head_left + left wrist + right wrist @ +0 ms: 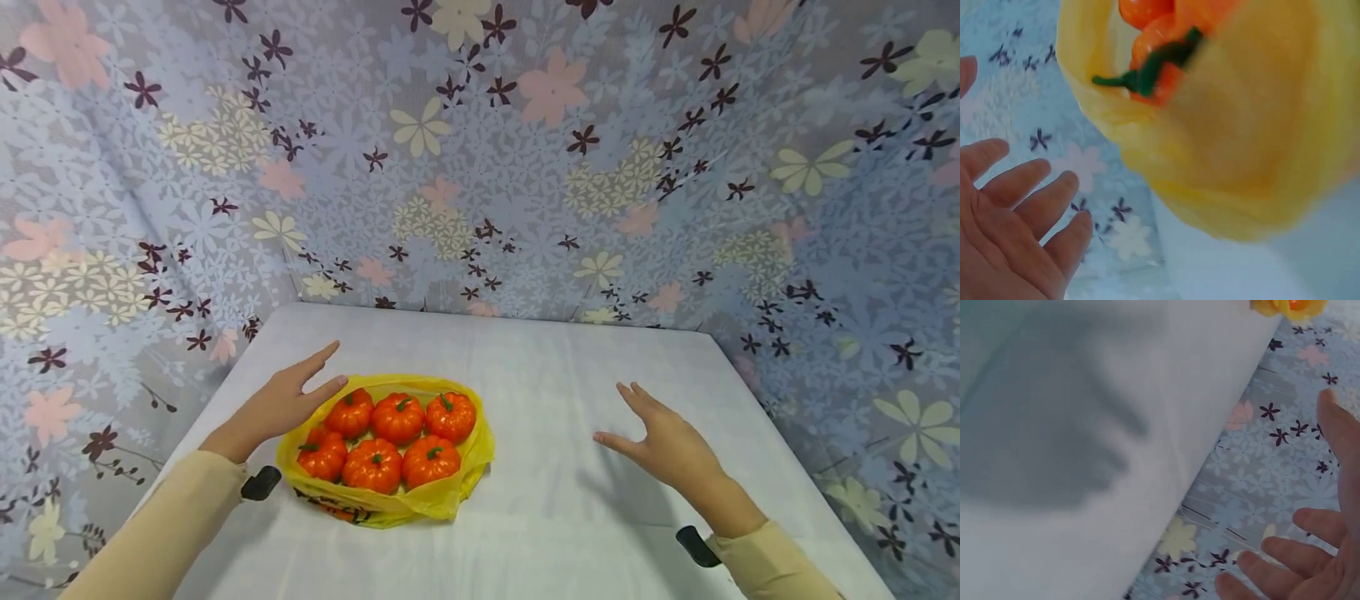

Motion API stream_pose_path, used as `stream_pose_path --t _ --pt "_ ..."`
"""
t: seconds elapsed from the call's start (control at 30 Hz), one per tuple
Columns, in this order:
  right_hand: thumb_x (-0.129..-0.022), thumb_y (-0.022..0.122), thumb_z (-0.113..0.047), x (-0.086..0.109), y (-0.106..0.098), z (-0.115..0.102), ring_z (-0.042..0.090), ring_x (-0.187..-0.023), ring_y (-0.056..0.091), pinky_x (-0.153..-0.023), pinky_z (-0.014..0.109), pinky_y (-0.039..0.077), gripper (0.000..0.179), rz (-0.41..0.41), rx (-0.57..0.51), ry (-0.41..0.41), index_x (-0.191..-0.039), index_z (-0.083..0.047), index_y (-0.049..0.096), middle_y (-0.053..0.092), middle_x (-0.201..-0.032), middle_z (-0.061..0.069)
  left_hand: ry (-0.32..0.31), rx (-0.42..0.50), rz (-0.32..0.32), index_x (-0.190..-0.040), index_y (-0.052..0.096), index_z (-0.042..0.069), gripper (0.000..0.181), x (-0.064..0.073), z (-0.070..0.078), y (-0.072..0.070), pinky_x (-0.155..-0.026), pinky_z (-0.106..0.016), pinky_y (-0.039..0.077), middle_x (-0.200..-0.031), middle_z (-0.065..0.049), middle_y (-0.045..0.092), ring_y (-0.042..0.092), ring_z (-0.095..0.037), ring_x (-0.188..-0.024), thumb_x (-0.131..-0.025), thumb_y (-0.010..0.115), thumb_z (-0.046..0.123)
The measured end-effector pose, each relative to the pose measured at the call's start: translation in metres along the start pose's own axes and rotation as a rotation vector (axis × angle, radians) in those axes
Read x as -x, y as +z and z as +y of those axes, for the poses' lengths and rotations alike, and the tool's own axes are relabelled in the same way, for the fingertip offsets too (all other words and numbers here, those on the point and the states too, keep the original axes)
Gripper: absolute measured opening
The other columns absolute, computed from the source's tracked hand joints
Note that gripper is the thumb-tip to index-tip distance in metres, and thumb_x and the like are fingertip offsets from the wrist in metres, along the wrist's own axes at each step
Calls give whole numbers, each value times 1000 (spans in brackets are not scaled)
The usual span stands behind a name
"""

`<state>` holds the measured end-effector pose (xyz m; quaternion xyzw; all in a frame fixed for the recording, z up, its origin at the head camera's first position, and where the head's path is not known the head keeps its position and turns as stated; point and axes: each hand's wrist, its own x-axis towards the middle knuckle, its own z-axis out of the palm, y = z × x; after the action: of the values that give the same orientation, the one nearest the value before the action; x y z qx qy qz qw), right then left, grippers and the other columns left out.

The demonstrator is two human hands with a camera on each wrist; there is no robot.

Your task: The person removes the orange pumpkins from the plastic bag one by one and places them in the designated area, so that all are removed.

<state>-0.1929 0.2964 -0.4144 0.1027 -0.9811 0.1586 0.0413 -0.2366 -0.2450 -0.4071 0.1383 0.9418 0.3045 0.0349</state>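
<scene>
Several shiny orange pumpkins (398, 418) with green stems sit in a yellow plastic bag (477, 463), its mouth spread wide, on the left half of the table. My left hand (288, 403) hovers at the bag's left side, fingers extended and nothing held. In the left wrist view that hand (1016, 219) is apart from the yellow bag (1241, 150), and a green stem (1154, 69) shows over its rim. Over the table's right half my right hand (671, 446) is raised, empty, with thumb and fingers spread. The right wrist view shows the same hand (1310, 556) with loosely bent fingers.
A white-covered table (540, 400) lies under both hands. Flower-patterned cloth (510, 167) hangs behind it and along both sides. Each wrist carries a small black device, such as the one on the right wrist (697, 546). The right hand's shadow (1041, 425) falls on the table.
</scene>
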Motion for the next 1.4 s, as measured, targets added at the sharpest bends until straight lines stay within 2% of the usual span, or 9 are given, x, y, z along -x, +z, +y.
stream_pose_path --t 0.1,0.17,0.37,0.5,0.67,0.87,1.17,1.4 --pt "-86 64 -70 0 8 3 52 -134 40 -100 67 41 104 -19 -102 22 -158 -4 30 32 -156 31 -50 72 5 -162 20 15 75 8 -12 -1 -107 -70 30 -161 -23 27 33 -48 -142 -104 47 53" --pt "-86 63 -70 1 13 4 52 -135 39 -102 66 40 104 -18 -149 36 -159 -4 28 33 -155 30 -81 106 9 -162 20 13 76 13 -18 -3 -108 -70 30 -160 -25 29 33 -48 -141 -104 44 56" --pt "-88 61 -69 4 20 6 55 -122 52 -93 64 48 101 -22 -226 103 -159 -5 29 34 -154 31 -194 215 10 -161 20 8 86 27 -32 -2 -109 -68 31 -160 -25 28 32 -49 -142 -100 41 65" --pt "-90 63 -66 6 24 9 52 -122 54 -96 59 50 97 -28 -277 133 -158 -6 30 38 -152 31 -245 239 3 -160 22 6 88 34 -40 3 -109 -69 29 -160 -25 28 29 -49 -142 -100 41 66" --pt "-92 65 -60 6 31 12 45 -131 49 -101 53 48 93 -13 -332 133 -158 -5 31 37 -154 27 -272 269 14 -159 27 4 86 41 -45 10 -110 -69 27 -158 -25 31 30 -49 -142 -100 42 65" --pt "-93 65 -58 4 37 11 42 -134 47 -102 51 47 90 10 -353 124 -157 -4 32 37 -156 22 -296 324 11 -158 29 3 86 45 -46 17 -111 -68 26 -158 -25 32 27 -48 -144 -100 43 65" --pt "-91 67 -58 0 51 3 38 -136 46 -105 48 46 87 -36 -436 135 -157 -10 36 37 -157 18 -352 376 -56 -158 28 1 80 44 -47 28 -113 -67 22 -160 -26 25 21 -49 -146 -104 41 59" --pt "-85 74 -58 -3 64 -9 36 -137 45 -106 46 45 93 -56 -523 108 -157 -12 36 38 -158 14 -370 406 -53 -156 32 0 75 45 -48 34 -111 -66 27 -158 -28 28 24 -49 -144 -105 41 55"
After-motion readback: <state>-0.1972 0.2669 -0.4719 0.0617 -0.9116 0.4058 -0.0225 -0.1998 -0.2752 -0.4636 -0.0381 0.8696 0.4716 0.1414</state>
